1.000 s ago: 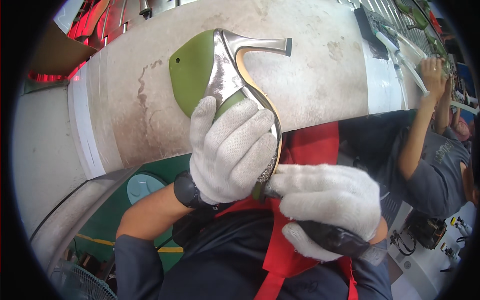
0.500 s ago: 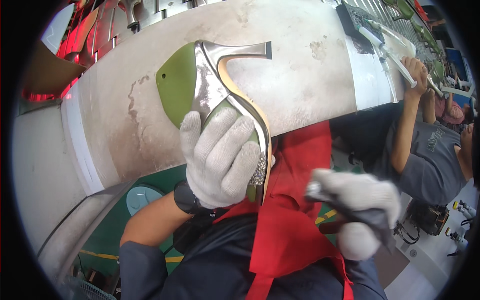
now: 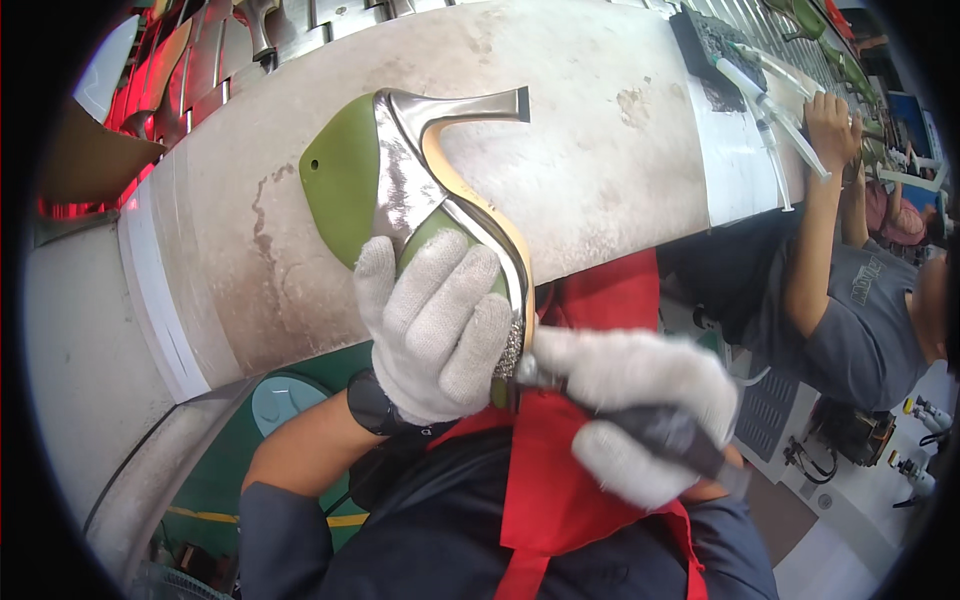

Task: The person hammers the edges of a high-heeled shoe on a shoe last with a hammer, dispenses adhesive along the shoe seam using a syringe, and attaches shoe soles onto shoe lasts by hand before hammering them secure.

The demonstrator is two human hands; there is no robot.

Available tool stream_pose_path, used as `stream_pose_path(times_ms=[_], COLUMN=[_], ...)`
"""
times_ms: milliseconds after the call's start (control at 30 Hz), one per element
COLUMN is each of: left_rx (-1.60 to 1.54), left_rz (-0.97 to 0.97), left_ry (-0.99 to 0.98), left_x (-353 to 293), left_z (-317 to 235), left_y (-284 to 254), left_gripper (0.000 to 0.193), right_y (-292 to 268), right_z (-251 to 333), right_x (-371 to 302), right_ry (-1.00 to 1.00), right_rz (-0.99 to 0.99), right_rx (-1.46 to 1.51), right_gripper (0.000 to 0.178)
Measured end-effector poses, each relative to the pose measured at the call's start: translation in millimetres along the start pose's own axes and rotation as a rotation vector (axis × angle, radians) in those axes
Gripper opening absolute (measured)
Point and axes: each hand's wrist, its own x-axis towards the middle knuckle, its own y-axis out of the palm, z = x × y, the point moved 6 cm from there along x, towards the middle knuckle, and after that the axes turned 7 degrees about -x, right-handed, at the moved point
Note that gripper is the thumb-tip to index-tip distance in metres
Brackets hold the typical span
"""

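Note:
My gloved left hand (image 3: 432, 325) is wrapped round a silver high-heeled shoe (image 3: 408, 165) fitted on a green shoe last (image 3: 338, 185). Its heel points right, its tan sole edge faces right, and sparkling trim shows near the toe below my fingers. In my gloved right hand (image 3: 650, 375), blurred by motion, is a dark-handled tool with a metal tip (image 3: 668, 435). The metal tip is at the sole edge beside the sparkling trim; blur hides whether it touches. What kind of tool this is cannot be made out.
A pale, stained work surface (image 3: 590, 150) lies beyond my hands. Large syringes (image 3: 765, 105) rest on its right part, near another person's hand (image 3: 832, 130). A slatted metal conveyor (image 3: 330, 15) with more shoes runs along the far side. A red apron (image 3: 560, 480) hangs before me.
My right hand has swung left with the tool, bringing its metal tip to the shoe's toe end. My left hand and the shoe have shifted slightly left. The other person's hand has risen slightly.

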Motion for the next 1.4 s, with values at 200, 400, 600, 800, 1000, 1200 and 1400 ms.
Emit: stream_pose_path(times_ms=[200, 400, 600, 800, 1000, 1200, 1400], left_rx=[0.02, 0.018, 0.07, 0.116, 0.051, 0.013, 0.024], left_rz=[-0.04, -0.014, -0.122, -0.199, -0.228, -0.269, -0.174], left_ry=[0.031, 0.017, 0.002, -0.016, -0.027, -0.004, 0.025], left_x=[0.2, 2.8, 1.8, -1.3, -2.1, 1.4, 9.8], left_z=[1.7, -0.9, 0.4, 1.6, 5.4, 9.1, 10.3], left_y=[0.9, -4.6, 1.8, 1.7, -3.8, -1.2, -5.5], left_gripper=[0.041, 0.044, 0.046, 0.054, 0.045, 0.029, 0.033], right_y=[-2.7, -21.9, -32.1, -14.6, 1.8, 21.3, 12.8], right_z=[2.8, 2.7, -4.0, -19.2, -12.1, -1.1, 2.8], right_x=[3.4, 45.1, 99.0, 125.3, 150.2, 194.8, 184.3], right_ry=[0.057, 0.386, 0.39, 0.349, 0.379, 0.317, 0.15], right_rz=[-0.091, -0.02, 0.198, 0.172, 0.266, 0.558, 0.518], right_rx=[0.008, -0.031, -0.333, -0.15, -0.181, -0.428, -0.533], right_gripper=[0.032, 0.031, 0.035, 0.03, 0.037, 0.028, 0.024])
